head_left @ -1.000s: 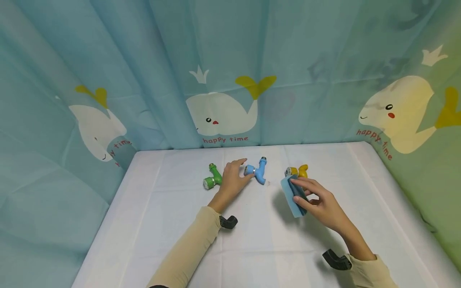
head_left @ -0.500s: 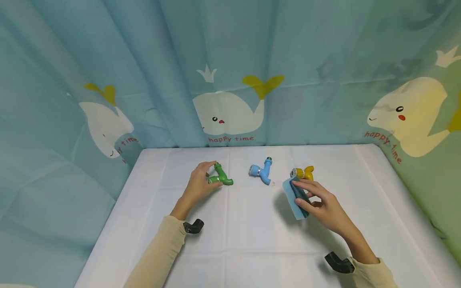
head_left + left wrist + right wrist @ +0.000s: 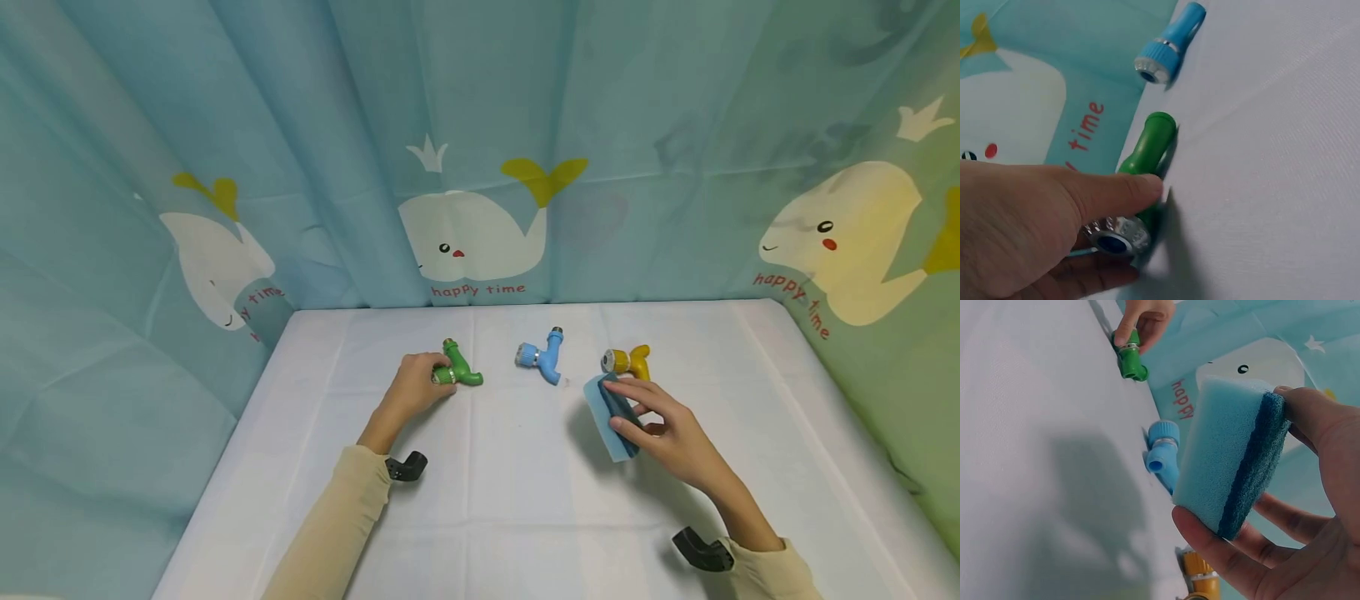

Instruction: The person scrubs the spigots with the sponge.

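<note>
On the white table lies a green faucet (image 3: 461,367), and my left hand (image 3: 412,385) grips it by its round knob. The left wrist view has the thumb (image 3: 1125,192) on one side of the silver knob end and the fingers on the other. My right hand (image 3: 677,429) pinches a sponge (image 3: 1225,447), light blue with a dark blue scouring layer, between thumb and fingers above the table. A light blue faucet (image 3: 542,356) lies in the middle, apart from both hands. Just behind the sponge is a yellow faucet (image 3: 628,361), partly hidden in the right wrist view.
A blue-green curtain (image 3: 330,167) printed with white whales stands along the back and sides of the table. The white tablecloth (image 3: 517,517) has fold creases. A black bracket (image 3: 702,550) sticks out from each wrist.
My left hand has moved left from between the green and blue faucets and taken hold of the green one, which has shifted slightly. The right hand stays nearly still with the sponge.
</note>
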Demonstrator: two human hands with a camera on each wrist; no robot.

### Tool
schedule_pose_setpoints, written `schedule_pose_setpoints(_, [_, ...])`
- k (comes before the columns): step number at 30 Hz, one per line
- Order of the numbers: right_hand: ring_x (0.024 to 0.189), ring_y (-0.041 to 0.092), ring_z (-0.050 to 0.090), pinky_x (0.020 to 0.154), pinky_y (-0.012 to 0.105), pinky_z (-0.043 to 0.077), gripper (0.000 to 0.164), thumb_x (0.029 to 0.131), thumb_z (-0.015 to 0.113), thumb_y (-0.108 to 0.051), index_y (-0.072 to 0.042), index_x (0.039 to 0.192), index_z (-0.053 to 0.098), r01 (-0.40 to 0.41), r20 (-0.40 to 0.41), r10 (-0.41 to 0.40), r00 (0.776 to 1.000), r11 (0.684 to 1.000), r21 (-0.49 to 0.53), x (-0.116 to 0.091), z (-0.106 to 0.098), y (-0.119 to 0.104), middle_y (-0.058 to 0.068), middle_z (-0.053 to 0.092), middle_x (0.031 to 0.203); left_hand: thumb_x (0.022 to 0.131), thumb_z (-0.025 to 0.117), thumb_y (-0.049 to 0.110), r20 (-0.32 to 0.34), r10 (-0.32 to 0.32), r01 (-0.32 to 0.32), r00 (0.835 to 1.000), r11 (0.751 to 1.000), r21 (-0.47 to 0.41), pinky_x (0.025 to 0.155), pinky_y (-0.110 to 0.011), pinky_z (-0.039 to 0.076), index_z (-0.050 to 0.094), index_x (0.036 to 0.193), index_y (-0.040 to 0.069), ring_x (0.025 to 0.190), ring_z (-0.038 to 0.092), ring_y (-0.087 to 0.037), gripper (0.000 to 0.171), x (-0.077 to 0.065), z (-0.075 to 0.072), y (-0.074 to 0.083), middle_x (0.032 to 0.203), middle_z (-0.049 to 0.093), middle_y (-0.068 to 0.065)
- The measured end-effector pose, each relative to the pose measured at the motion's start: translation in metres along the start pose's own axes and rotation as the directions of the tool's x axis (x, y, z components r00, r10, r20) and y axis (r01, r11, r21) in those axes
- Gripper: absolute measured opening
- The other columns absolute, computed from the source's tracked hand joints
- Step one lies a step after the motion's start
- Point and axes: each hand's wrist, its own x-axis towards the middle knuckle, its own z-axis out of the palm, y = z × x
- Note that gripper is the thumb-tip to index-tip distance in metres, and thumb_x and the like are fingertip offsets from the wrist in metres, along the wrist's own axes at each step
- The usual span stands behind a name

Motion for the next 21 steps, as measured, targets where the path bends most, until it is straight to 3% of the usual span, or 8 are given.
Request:
schedule_pose_setpoints(5, [0.102, 0.025, 0.064, 0.075, 0.028, 0.059, 0.049, 0.094, 0.076, -0.012, -0.018, 0.142, 0.063, -0.008, 0.008, 0.007, 1.0, 1.0, 0.015, 0.0, 0.003, -0.001, 0.014, 0.053, 0.148, 0.081, 0.089, 0.011, -0.027, 0.004, -0.005, 1.0, 0.999, -0.049, 0.078, -0.04, 0.055, 0.073, 0.113, 0.002, 0.088, 0.064, -0.023, 0.036, -0.002, 0.004, -0.007, 0.108, 0.073, -0.012])
schedule_pose_setpoints(9, [0.099, 0.021, 0.064, 0.074, 0.028, 0.059, 0.049, 0.094, 0.077, -0.012, -0.018, 0.141, 0.064, -0.008, 0.005, 0.008, 1.0, 1.0, 0.018, -0.001, 0.004, 0.0, 0.014, 0.054, 0.147, 0.082, 0.09, 0.024, -0.041, -0.004, 0.003, 0.999, 0.999, -0.032, 0.094, -0.047, 0.053, 0.063, 0.134, 0.004, 0.109, 0.062, -0.031, 0.062, 0.0, 0.008, -0.006, 0.129, 0.063, -0.017])
schedule_pose_setpoints(13, [0.098, 0.023, 0.064, 0.073, 0.028, 0.06, 0.049, 0.094, 0.077, -0.011, -0.018, 0.141, 0.064, -0.011, 0.006, 0.011, 1.0, 1.0, 0.028, -0.002, 0.004, 0.001, 0.014, 0.053, 0.147, 0.082, 0.088, 0.04, -0.028, -0.039, 0.039, 0.999, 0.999, -0.006, 0.11, -0.059, 0.042, 0.048, 0.151, 0.004, 0.137, 0.047, -0.045, 0.087, 0.007, 0.01, -0.001, 0.153, 0.042, -0.025])
schedule_pose_setpoints(21, [0.106, 0.014, 0.063, 0.081, 0.031, 0.059, 0.052, 0.092, 0.078, -0.007, -0.017, 0.141, 0.064, 0.047, -0.003, -0.047, 0.999, 0.999, 0.009, -0.003, 0.005, 0.004, 0.008, 0.057, 0.144, 0.078, 0.089, 0.048, 0.02, -0.096, 0.095, 0.995, 0.994, 0.061, 0.106, -0.055, 0.047, 0.051, 0.148, -0.001, 0.13, 0.053, -0.041, 0.094, 0.018, 0.013, 0.01, 0.145, 0.052, -0.025])
